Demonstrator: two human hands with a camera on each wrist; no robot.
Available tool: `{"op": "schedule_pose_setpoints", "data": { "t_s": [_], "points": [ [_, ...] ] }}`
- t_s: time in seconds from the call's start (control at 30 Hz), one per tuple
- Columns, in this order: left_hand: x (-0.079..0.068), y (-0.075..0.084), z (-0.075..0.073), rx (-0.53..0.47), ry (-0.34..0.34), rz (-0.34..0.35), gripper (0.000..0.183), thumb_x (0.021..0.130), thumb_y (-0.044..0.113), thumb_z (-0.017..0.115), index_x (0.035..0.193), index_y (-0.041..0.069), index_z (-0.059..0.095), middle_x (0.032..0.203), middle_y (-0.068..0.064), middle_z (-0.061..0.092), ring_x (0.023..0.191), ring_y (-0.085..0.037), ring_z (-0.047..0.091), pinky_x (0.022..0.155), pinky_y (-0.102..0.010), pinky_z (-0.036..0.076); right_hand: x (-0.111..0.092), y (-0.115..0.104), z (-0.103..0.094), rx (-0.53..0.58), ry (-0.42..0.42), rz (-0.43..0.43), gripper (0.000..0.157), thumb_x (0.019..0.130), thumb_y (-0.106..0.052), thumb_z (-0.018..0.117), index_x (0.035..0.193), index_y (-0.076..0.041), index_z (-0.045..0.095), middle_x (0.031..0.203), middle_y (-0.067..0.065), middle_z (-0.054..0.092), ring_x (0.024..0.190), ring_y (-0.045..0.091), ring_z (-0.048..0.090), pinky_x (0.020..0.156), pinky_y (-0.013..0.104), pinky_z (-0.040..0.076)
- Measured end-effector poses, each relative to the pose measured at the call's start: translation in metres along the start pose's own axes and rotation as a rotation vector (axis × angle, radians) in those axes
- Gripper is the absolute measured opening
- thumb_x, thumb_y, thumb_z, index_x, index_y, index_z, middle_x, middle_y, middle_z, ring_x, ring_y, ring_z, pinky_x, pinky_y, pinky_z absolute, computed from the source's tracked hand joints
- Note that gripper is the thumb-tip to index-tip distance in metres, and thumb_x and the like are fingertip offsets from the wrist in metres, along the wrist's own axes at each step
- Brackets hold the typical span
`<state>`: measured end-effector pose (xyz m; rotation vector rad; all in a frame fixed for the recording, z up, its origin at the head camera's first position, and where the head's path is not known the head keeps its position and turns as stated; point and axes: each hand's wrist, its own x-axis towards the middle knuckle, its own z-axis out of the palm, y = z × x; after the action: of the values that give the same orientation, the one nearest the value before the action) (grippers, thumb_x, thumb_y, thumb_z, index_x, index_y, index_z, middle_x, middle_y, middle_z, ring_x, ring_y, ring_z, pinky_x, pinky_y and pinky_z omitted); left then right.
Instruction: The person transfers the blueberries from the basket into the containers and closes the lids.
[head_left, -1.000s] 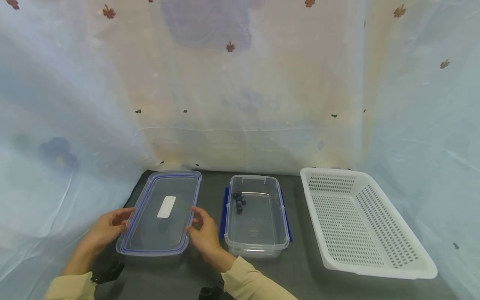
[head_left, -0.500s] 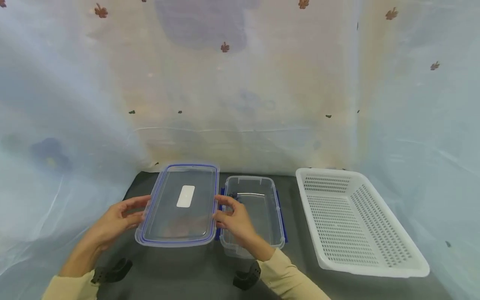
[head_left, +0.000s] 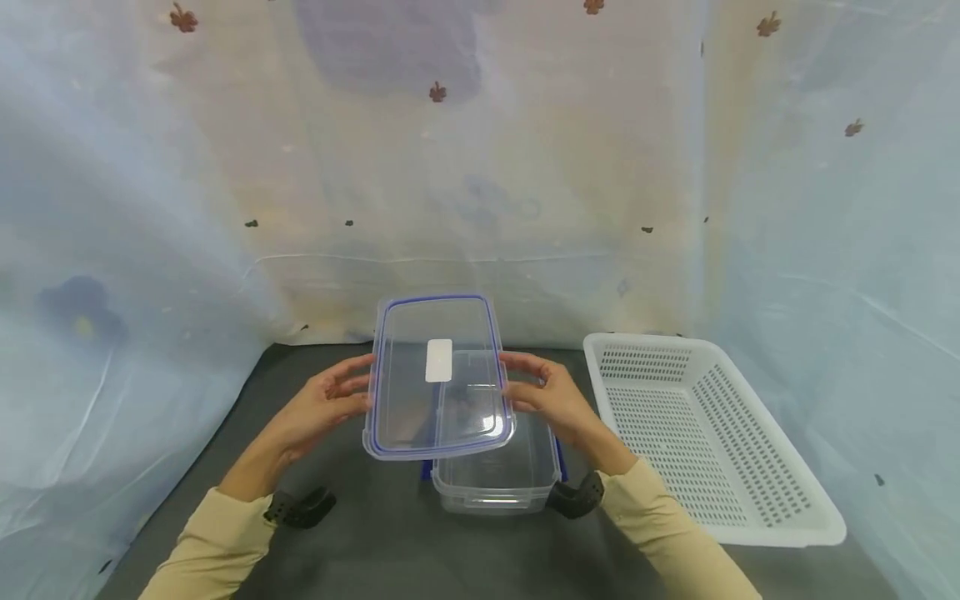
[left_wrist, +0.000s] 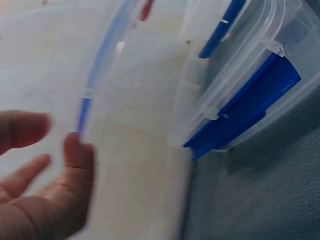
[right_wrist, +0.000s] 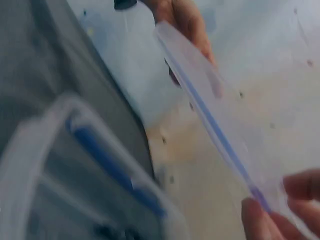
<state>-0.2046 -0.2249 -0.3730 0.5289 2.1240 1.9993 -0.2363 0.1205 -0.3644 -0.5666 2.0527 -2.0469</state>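
Note:
A clear, blue-edged container lid (head_left: 408, 408) with a white label hangs tilted above the table. My left hand (head_left: 322, 408) pinches its left edge between thumb and fingers, and my right hand (head_left: 551, 398) pinches the right edge. Beneath it stands the clear plastic container (head_left: 495, 493), open at the top, which the lid partly overlaps in the head view. A blue latch flap (left_wrist: 245, 107) hangs down its side in the left wrist view. Small dark round pieces (right_wrist: 117, 232), like blueberries, appear blurred inside it in the right wrist view; the lid hides them from the head camera.
To the right, a white perforated plastic basket (head_left: 675, 450) rests on the dark grey tabletop (head_left: 375, 542). Pale patterned sheeting (head_left: 480, 183) encloses the back and both sides. A black band (head_left: 300, 508) is on each wrist.
Both hands have lifted the lid off the left part of the table and carried it right, over the container. Its far end now stands higher. The view has shifted slightly.

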Motion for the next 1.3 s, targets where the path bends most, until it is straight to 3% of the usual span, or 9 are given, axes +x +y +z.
{"op": "schedule_pose_setpoints", "data": {
  "t_s": [0.17,0.37,0.53,0.73,0.8,0.93,1.1,1.3],
  "points": [
    [0.026,-0.001,0.012,0.017,0.035,0.106,0.067,0.094,0.0,0.061,0.152,0.004,0.028,0.144,-0.026,0.04,0.114,-0.027,0.058,0.091,-0.031,0.05,0.006,0.0,-0.029,-0.078,0.02,-0.064,0.053,0.084,0.007,0.067,0.134,0.009,0.05,0.135,0.026,0.051,0.102,0.029,0.065,0.08,0.035,0.055],
    [0.051,0.001,0.024,0.14,0.083,0.236,0.083,0.093,-0.001,0.062,0.157,0.019,0.013,0.142,-0.026,0.043,0.112,-0.031,0.057,0.09,-0.028,0.049,0.014,-0.002,-0.057,-0.139,0.067,-0.18,0.043,0.083,0.011,0.068,0.125,0.011,0.056,0.124,0.024,0.058,0.096,0.021,0.068,0.082,0.032,0.055],
    [0.065,0.002,0.035,0.211,0.124,0.407,0.08,0.089,-0.009,0.063,0.155,0.008,0.021,0.134,-0.029,0.05,0.106,-0.033,0.059,0.088,-0.028,0.051,0.015,-0.012,-0.072,-0.216,0.098,-0.322,0.044,0.081,0.013,0.071,0.121,0.009,0.052,0.112,0.025,0.06,0.094,0.027,0.068,0.077,0.032,0.056],
    [0.075,-0.004,0.043,0.337,0.127,0.661,0.049,0.083,-0.017,0.066,0.129,-0.006,0.055,0.116,-0.022,0.062,0.102,-0.032,0.062,0.084,-0.033,0.054,0.015,-0.017,-0.084,-0.558,0.108,-0.597,0.046,0.077,0.014,0.075,0.119,0.004,0.061,0.099,0.021,0.067,0.085,0.033,0.07,0.069,0.029,0.057],
    [0.076,-0.006,0.043,0.439,0.123,0.733,0.041,0.081,-0.017,0.068,0.12,-0.005,0.062,0.112,-0.018,0.065,0.102,-0.031,0.063,0.085,-0.032,0.053,0.014,-0.018,-0.087,-0.698,0.118,-0.686,0.046,0.074,0.014,0.076,0.118,0.002,0.065,0.099,0.017,0.069,0.084,0.029,0.07,0.07,0.029,0.057],
    [0.078,-0.011,0.04,0.66,0.1,0.852,0.043,0.077,-0.018,0.071,0.115,-0.001,0.066,0.113,-0.014,0.065,0.104,-0.03,0.062,0.085,-0.035,0.053,0.012,-0.019,-0.089,-0.924,0.041,-0.81,0.051,0.073,0.015,0.076,0.121,-0.001,0.067,0.107,0.012,0.068,0.091,0.025,0.067,0.074,0.034,0.056],
    [0.082,-0.02,0.036,0.865,0.047,0.965,0.049,0.071,-0.02,0.074,0.115,-0.001,0.066,0.118,-0.014,0.064,0.11,-0.032,0.059,0.089,-0.042,0.05,0.012,-0.017,-0.088,-1.197,-0.125,-0.908,0.047,0.073,0.015,0.074,0.117,-0.001,0.069,0.113,0.012,0.066,0.098,0.03,0.065,0.077,0.039,0.056],
    [0.086,-0.036,0.034,1.06,-0.033,1.011,0.047,0.071,-0.019,0.074,0.115,-0.003,0.067,0.119,-0.016,0.064,0.113,-0.034,0.058,0.095,-0.042,0.048,0.016,-0.01,-0.081,-1.503,-0.259,-0.969,0.045,0.078,0.005,0.075,0.121,-0.005,0.069,0.118,0.008,0.067,0.106,0.025,0.064,0.08,0.04,0.054]
  ]
}}
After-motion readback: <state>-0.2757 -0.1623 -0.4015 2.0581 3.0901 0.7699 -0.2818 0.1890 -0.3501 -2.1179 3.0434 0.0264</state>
